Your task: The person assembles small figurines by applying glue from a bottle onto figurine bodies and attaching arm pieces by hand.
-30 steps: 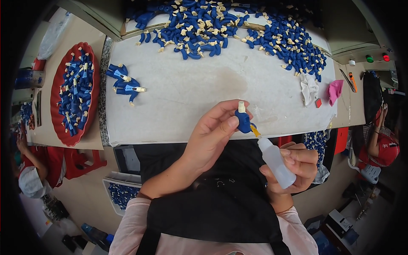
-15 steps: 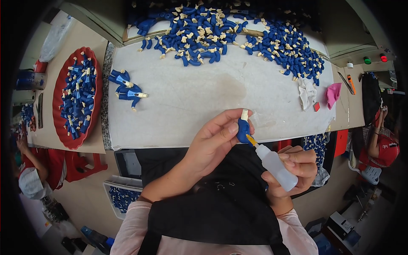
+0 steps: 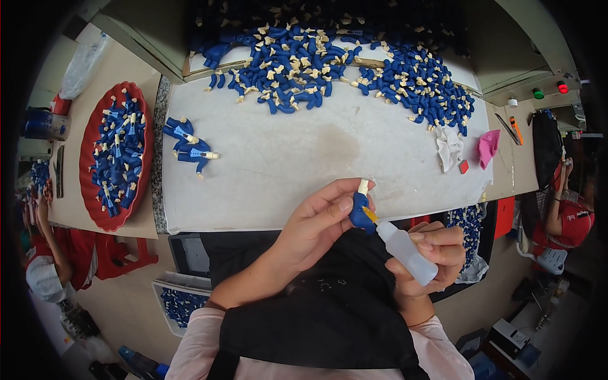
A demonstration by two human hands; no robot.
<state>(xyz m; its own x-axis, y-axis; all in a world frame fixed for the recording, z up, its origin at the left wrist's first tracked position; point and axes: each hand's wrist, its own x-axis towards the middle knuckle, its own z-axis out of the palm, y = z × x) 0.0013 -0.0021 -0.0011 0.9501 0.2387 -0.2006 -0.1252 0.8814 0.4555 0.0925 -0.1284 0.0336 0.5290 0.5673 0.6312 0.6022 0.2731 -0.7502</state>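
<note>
My left hand (image 3: 310,221) pinches a small blue figurine body (image 3: 361,214) with a cream peg on top, holding it upright at the table's near edge. In my right hand (image 3: 437,250) is a translucent white squeeze bottle (image 3: 408,254), tilted up toward the left. Its yellow-orange nozzle (image 3: 370,214) meets the figurine's right side; the exact contact point is too small to make out. Two more blue figurine bodies, one higher (image 3: 181,131) and one lower (image 3: 195,154), lie at the table's left with cream-handed arms on them.
Heaps of blue arms (image 3: 297,69) with cream hands cover the table's far side. A red scalloped tray (image 3: 85,171) of figurine bodies stands left. White cloth (image 3: 448,149), pink cloth (image 3: 488,147) and an orange cutter (image 3: 516,130) lie right. Co-workers sit at both sides.
The whole view has shifted, so the table sits lower in it. The bottle is still held against the figurine, its nozzle now lying more along the figurine's right side.
</note>
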